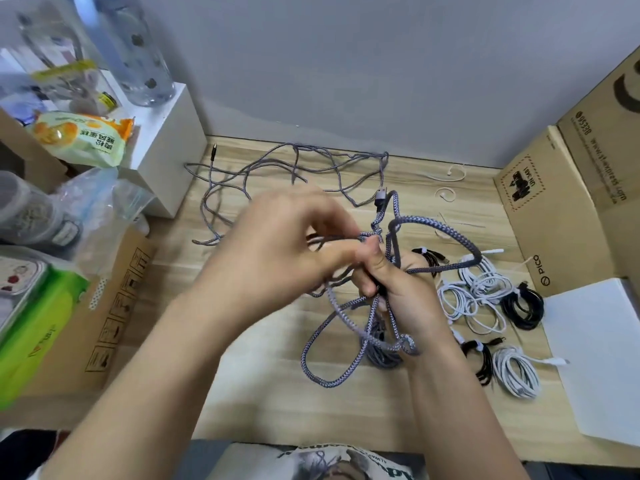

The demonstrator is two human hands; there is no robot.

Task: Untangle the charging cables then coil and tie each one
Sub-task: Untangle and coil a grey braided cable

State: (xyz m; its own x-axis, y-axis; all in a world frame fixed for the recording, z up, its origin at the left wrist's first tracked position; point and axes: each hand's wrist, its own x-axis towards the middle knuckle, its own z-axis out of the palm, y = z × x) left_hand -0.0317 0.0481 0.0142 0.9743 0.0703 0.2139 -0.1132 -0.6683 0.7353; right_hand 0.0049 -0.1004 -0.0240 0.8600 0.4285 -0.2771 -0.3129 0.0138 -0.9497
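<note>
- My right hand (398,289) has its grip tight on the grey cable (346,317).
- My left hand (284,244) pinches it just beside.
- Tied coils (485,292) lie near.

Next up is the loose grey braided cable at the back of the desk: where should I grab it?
Take the loose grey cable at its plug end, far left near the white box. That end lies free of the crossings, so come from above, fingers pinching behind the plug.
</note>
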